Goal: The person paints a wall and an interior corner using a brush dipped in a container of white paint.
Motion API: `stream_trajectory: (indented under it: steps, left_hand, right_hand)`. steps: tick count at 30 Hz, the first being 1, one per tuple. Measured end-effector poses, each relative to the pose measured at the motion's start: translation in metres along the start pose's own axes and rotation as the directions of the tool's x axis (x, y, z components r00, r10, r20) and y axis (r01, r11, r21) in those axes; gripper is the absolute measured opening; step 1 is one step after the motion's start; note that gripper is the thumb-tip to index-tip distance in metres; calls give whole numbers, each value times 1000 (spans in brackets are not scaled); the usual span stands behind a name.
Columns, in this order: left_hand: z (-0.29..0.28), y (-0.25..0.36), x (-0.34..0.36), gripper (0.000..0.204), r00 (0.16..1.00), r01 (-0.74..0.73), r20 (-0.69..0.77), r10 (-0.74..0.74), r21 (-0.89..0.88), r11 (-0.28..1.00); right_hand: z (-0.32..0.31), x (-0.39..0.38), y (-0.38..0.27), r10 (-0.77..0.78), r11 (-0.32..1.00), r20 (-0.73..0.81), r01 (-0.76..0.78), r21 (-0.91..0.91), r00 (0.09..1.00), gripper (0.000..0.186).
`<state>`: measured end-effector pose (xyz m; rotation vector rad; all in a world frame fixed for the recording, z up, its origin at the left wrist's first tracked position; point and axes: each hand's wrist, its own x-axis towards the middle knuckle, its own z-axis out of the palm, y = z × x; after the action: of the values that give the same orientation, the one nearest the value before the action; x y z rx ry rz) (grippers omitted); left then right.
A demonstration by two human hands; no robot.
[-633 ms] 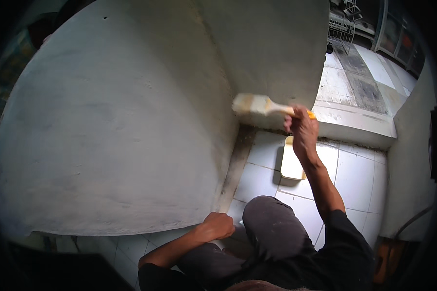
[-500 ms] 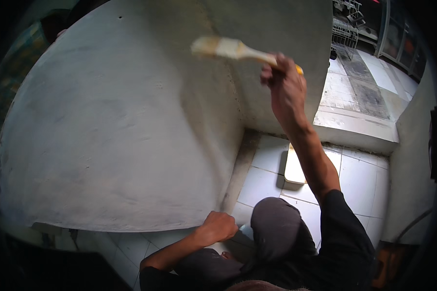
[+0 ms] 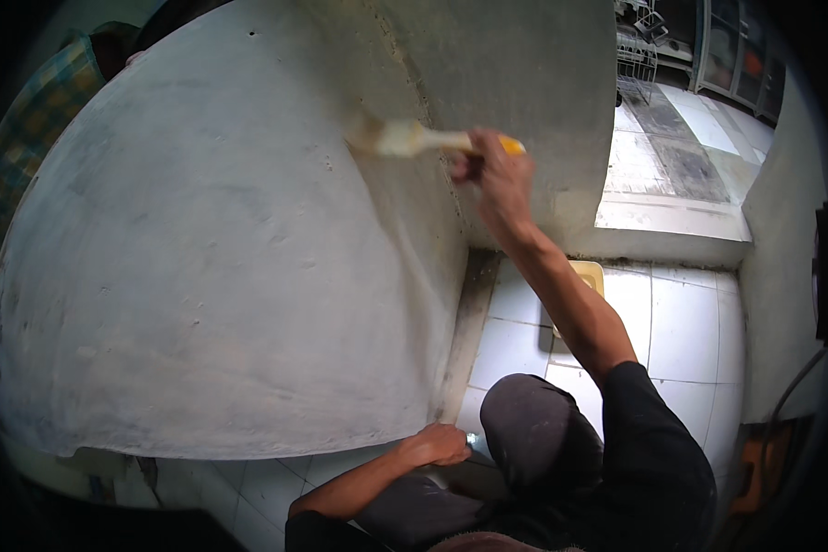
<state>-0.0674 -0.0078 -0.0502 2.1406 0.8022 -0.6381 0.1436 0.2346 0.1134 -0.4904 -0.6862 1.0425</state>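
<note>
A wide paintbrush (image 3: 400, 138) with a pale handle and yellow end is held in my right hand (image 3: 501, 184), which is closed round the handle. Its bristles, blurred, point left and appear to meet the grey plastered wall (image 3: 221, 212), close to the inner corner. Down by the wall's lower edge, my left hand (image 3: 443, 444) is closed beside my knee. A small shiny bit shows at its fingers, but I cannot make out what it is. Partly behind my right forearm, a cream-yellow tub (image 3: 591, 273) sits on the white floor tiles.
A raised step (image 3: 672, 216) leads to a tiled passage with a wire rack (image 3: 637, 60) and a glass-fronted cabinet (image 3: 741, 51). At the far left, a person in a checked garment (image 3: 51, 101) is beyond the wall edge. A dark cable (image 3: 787, 396) hangs at right.
My right hand has moved down and left with the paintbrush, bringing its bristles lower along the wall. My left hand appears slightly farther right and lower. The view has also shifted, showing more of the tub.
</note>
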Motion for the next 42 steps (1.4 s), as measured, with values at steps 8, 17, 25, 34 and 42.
stream_trajectory:
  steps: [8,17,25,34,42]
  left_hand:
    - [-11,6,-2,42,1000,-2,3,2,28,1000]
    - [-16,8,-7,41,995,102,16,-101,-51,993]
    - [-7,-2,-6,36,996,75,-40,-76,-31,997]
    - [-17,9,-6,38,989,144,49,-141,-59,988]
    - [-7,3,-4,38,987,160,15,-160,-16,987]
  right_hand:
    - [1,-4,-12,-124,921,1,115,-373,992,30]
    - [116,45,-102,-396,917,79,388,96,915,27]
    - [-47,-62,49,162,983,-97,-169,-70,982,24]
    - [14,-17,-5,-202,942,-61,177,-284,977,38]
    - [93,23,-63,-398,888,63,367,277,915,30]
